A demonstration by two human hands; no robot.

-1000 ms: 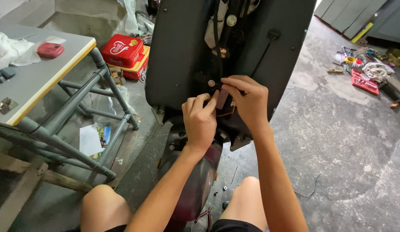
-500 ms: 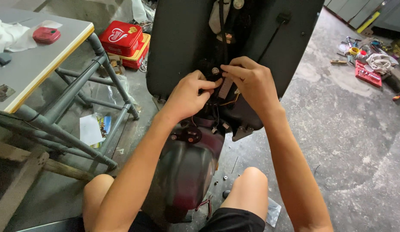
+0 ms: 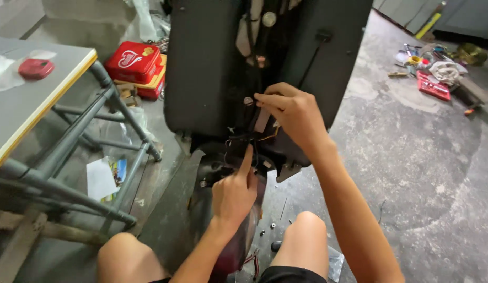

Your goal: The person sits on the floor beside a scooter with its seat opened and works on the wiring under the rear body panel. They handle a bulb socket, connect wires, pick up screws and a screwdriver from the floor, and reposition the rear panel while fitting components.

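My left hand has dropped away from the spot where both hands were bunched together half a second ago. It now sits lower, mostly curled, with the index finger stretched up and its tip touching the tangle of wires at the bottom edge of the black panel. It holds nothing that I can see.

My right hand stays up at the panel's centre seam, fingers drawn narrow in a pinch around a small pale connector piece that hangs just below the fingertips. A round metal fastener sits just beside the thumb.

So the two-handed grip has split: I judge that the right hand keeps the connector steady while the left goes probing the wiring beneath it, just above the dark red rounded cover between my knees.

The view has also tilted since then. The grey worktop with the red object on it lies to the left, red boxes stand on the floor behind it, and scattered tools lie well apart at far right.
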